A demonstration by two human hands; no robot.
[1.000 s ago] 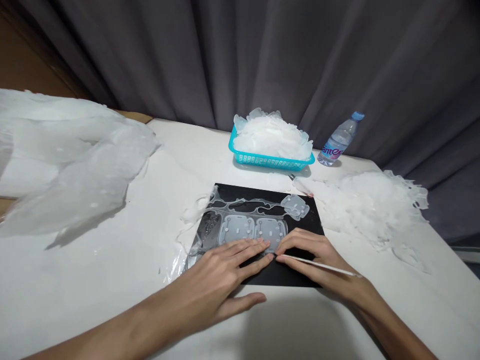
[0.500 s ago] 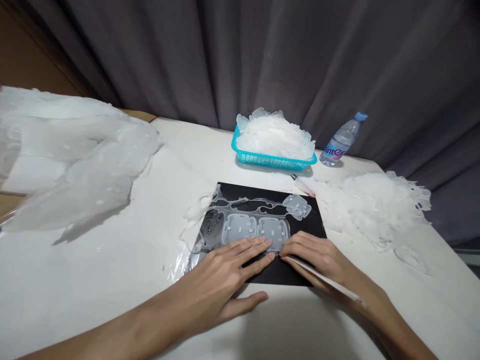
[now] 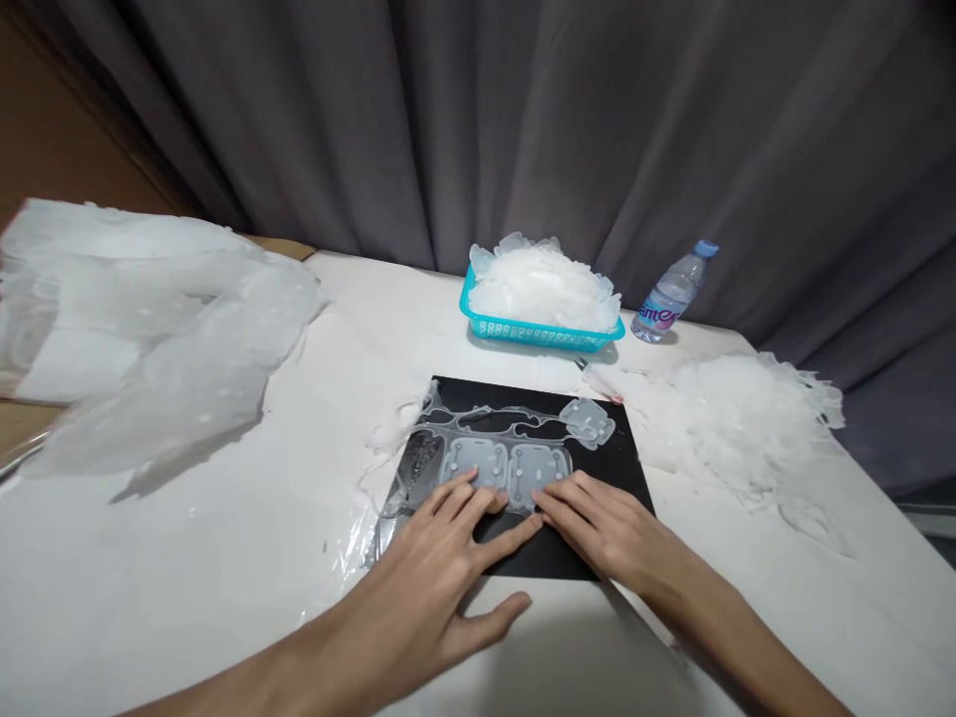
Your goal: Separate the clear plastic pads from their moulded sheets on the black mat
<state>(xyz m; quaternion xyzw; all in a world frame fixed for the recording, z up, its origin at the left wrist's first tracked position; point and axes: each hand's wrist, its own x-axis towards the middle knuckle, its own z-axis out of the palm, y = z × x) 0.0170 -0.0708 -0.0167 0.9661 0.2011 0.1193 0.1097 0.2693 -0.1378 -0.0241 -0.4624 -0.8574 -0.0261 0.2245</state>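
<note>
My left hand (image 3: 452, 543) lies palm down with its fingers spread, its fingertips pressing on a clear plastic sheet (image 3: 472, 458) with rounded-square pieces in it. That sheet rests on a black mat (image 3: 631, 463). Close to its right, my right hand (image 3: 601, 523) is closed, fingertips at the lower edge of the right-hand square piece (image 3: 542, 466). A slim pale tool (image 3: 640, 609) runs back under that hand and wrist; its tip is hidden, so I cannot tell its kind. A loose clear piece (image 3: 588, 422) lies at the mat's upper right.
Behind the mat stands a turquoise basket (image 3: 549, 333) heaped with translucent pieces. A water bottle (image 3: 672, 299) is to its right. Plastic scraps (image 3: 739, 428) are piled on the right, and large translucent sheets (image 3: 171, 329) on the left. A grey curtain (image 3: 523, 119) hangs behind the table.
My right hand has moved slightly left and its fingers lie flatter, covering more of the pale tool. My left fingers have shifted left and spread. The view has tilted slightly.
</note>
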